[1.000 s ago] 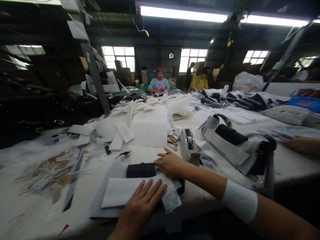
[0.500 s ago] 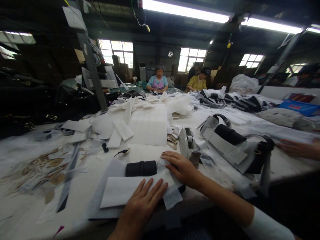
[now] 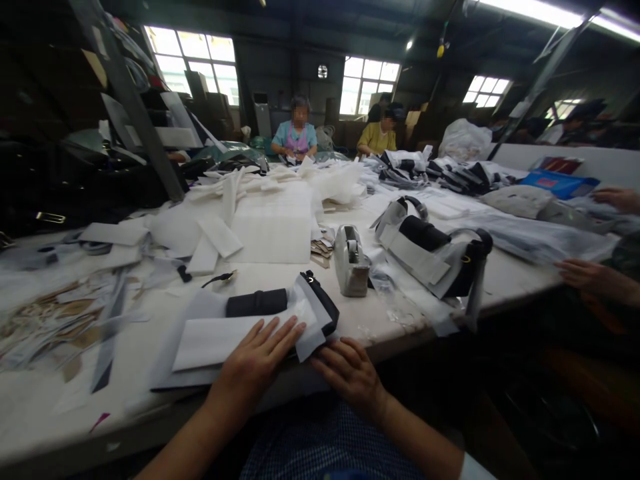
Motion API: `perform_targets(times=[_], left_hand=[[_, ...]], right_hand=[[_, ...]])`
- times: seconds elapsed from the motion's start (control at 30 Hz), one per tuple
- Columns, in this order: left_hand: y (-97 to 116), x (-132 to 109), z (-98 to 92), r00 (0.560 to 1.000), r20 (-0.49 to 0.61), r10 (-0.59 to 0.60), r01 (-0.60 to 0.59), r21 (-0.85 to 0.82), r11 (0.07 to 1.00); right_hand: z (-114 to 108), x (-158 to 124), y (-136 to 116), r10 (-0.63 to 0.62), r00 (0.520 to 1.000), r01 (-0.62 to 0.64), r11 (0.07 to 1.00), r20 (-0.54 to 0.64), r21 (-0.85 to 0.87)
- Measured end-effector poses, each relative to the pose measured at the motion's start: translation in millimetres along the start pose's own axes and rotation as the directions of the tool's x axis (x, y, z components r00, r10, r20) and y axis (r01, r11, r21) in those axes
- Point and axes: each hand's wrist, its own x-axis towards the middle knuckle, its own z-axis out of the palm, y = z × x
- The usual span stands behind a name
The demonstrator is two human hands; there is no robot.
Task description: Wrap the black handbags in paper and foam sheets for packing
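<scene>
A black bag (image 3: 327, 307) lies at the table's front edge, partly covered by white wrapping sheet. A white foam strip (image 3: 213, 340) rests along it, and a dark roll-shaped part (image 3: 256, 302) shows behind the strip. My left hand (image 3: 257, 353) lies flat on the strip's right end, its fingers stretched out. Beside the bag's near right corner, at the table edge, is my right hand (image 3: 353, 373); its fingers are extended and slightly bent, with nothing visible in them. Whether its fingertips touch the bag I cannot tell.
A tape dispenser (image 3: 351, 261) stands behind the bag. Another partly wrapped black bag (image 3: 425, 243) lies to the right, near a co-worker's hand (image 3: 595, 277). White foam sheets (image 3: 273, 227) cover the middle; paper scraps (image 3: 45, 327) lie left. Two people sit across the table.
My right hand has moved from the top of the wrapping down to the table edge, uncovering the bag's right end. My left hand stays on the foam strip. The view has shifted.
</scene>
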Motion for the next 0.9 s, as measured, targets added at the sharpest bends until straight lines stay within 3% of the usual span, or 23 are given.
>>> perform_targets(times=[0.13,0.3,0.5,0.9], left_hand=[[3.6,2.9,-6.7,1.000,0.017,-0.026,0.026,0.000,1.000],[8.4,4.9,-12.1,0.997,0.034,-0.074,0.074,-0.009,0.997],[9.7,4.4,-11.5,0.994,0.050,-0.093,0.094,-0.011,0.996],[11.0,5.1,-15.6,0.995,0.046,-0.090,0.091,-0.013,0.996]], right_hand=[[-2.7,12.5,-0.8,-0.012,0.997,0.022,0.990,-0.075,0.139],[-14.0,7.4,-9.4,-0.039,0.999,0.047,0.963,-0.035,0.267],[-26.7,-5.0,-21.6,-0.059,0.998,0.062,0.961,-0.021,0.269],[-56.6,1.9,-25.3,-0.217,0.973,0.193,0.953,0.082,0.234]])
